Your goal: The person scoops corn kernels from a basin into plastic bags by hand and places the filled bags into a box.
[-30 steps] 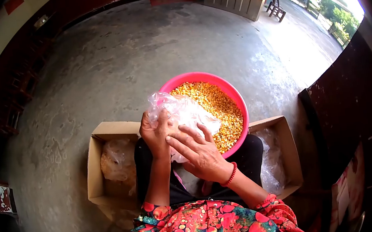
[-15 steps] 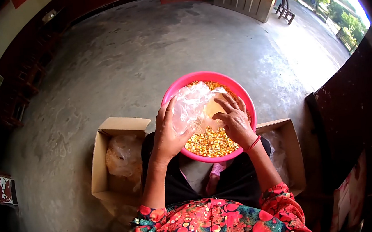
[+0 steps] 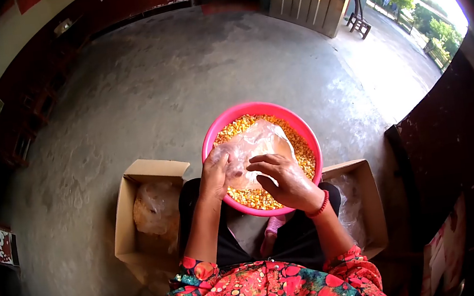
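A clear plastic bag (image 3: 268,139) with tan contents lies on the yellow corn kernels (image 3: 259,199) in a pink basin (image 3: 312,140). The basin sits over my lap, between my knees. At the bag's left end, my left hand (image 3: 215,174) is closed on the bunched plastic. My right hand (image 3: 288,181) hovers over the bag's near right part, palm down, thumb and fingers apart and curved. A red bead bracelet (image 3: 319,204) circles the right wrist.
An open cardboard box (image 3: 124,217) on my left holds a plastic bag of tan contents (image 3: 156,207). Another open box (image 3: 373,203) with clear plastic (image 3: 348,208) stands on my right. A wooden chair (image 3: 359,19) is outside the doorway, beyond the door (image 3: 314,1).
The bag now lies flatter across the kernels. My left hand has gathered its left end, and my right hand has come off the bag and moved toward me and left.
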{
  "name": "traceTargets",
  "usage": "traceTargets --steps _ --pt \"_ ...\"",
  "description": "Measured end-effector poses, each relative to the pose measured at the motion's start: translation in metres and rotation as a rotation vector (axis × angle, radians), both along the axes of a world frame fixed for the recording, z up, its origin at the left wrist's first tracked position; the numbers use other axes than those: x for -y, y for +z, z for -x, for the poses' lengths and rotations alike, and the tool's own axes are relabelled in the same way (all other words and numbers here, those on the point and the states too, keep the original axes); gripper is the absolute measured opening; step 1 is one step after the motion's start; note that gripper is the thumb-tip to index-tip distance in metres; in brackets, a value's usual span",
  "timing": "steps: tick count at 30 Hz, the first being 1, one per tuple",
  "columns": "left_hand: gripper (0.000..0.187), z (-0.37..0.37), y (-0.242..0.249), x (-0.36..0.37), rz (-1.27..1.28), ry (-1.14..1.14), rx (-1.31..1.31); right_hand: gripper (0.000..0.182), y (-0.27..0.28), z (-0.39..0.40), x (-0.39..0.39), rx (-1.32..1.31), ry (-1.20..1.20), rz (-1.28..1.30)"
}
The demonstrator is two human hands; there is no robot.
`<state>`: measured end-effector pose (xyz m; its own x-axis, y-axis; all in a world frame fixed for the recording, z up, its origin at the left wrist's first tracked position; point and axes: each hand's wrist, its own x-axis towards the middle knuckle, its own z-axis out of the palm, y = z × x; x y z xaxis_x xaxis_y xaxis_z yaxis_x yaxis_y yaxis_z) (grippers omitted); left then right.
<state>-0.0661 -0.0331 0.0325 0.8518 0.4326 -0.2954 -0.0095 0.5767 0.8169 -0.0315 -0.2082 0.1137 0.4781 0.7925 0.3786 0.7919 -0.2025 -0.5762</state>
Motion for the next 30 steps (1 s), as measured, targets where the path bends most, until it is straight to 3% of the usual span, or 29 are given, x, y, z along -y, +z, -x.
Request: traceTargets --steps 1,3,4,5,7,8,11,13,15,17,19,21,23,25,27,29,30 --pt "0.016 0.000 -0.003 0.000 -0.001 -0.006 0.007 0.023 -0.012 -0.003 -0.006 -0.011 -0.020 -0.012" --pt "0.021 0.000 -0.013 -0.003 0.107 -0.176 0.101 0.025 -0.031 -0.008 -0.011 0.097 -0.222 0.300" --pt "0.025 0.001 -0.013 -0.002 0.270 -0.250 0.099 0.035 -0.028 -0.007 -0.013 -0.080 -0.293 0.343" --pt "0.027 0.006 -0.014 0.001 0.320 -0.132 -0.115 0.035 -0.034 -0.009 -0.013 -0.073 -0.293 0.339" --pt "0.029 0.021 -0.012 0.003 -0.005 -0.299 -0.023 0.044 -0.054 -0.021 -0.010 0.070 -0.259 -0.025" --pt "0.031 0.028 -0.004 0.002 -0.102 -0.457 -0.009 0.048 -0.053 -0.024 -0.005 -0.039 -0.229 -0.064" --pt "0.027 0.039 0.011 0.018 -0.217 -0.589 0.089 0.050 -0.069 -0.040 0.004 -0.079 -0.308 0.061" --pt "0.021 0.035 -0.017 0.020 -0.636 -0.692 0.124 0.050 -0.075 -0.041 0.005 -0.011 -0.317 0.074" --pt "0.018 0.033 -0.031 0.020 -0.599 -0.559 0.195 0.052 -0.062 -0.034 0.009 0.096 -0.290 0.236" --pt "0.019 0.029 -0.033 0.010 -0.113 -0.228 0.141 0.050 -0.088 -0.038 0.020 0.095 -0.140 0.376" --pt "0.023 0.025 -0.020 -0.002 0.237 -0.143 0.199 0.046 -0.101 -0.035 0.026 -0.251 -0.091 0.626" --pt "0.020 0.023 -0.018 -0.011 0.324 -0.160 0.182 0.042 -0.108 -0.036 0.030 -0.152 0.011 0.646" --pt "0.021 0.026 -0.036 -0.022 0.514 -0.258 0.173 0.038 -0.099 -0.028 0.031 -0.246 0.049 0.432" --pt "0.029 0.020 -0.038 -0.010 0.380 -0.096 -0.009 0.037 -0.062 -0.026 0.022 -0.271 0.156 0.237" --pt "0.026 0.020 -0.028 0.001 0.345 -0.056 -0.054 0.036 -0.038 -0.020 0.017 -0.695 0.203 -0.037" --pt "0.034 0.026 -0.022 -0.004 0.225 -0.272 -0.017 0.041 -0.040 -0.025 0.009 -0.780 0.127 -0.202" --pt "0.045 0.029 -0.008 0.013 0.045 -0.219 0.081 0.046 -0.034 -0.024 0.007 -0.650 0.041 -0.206"
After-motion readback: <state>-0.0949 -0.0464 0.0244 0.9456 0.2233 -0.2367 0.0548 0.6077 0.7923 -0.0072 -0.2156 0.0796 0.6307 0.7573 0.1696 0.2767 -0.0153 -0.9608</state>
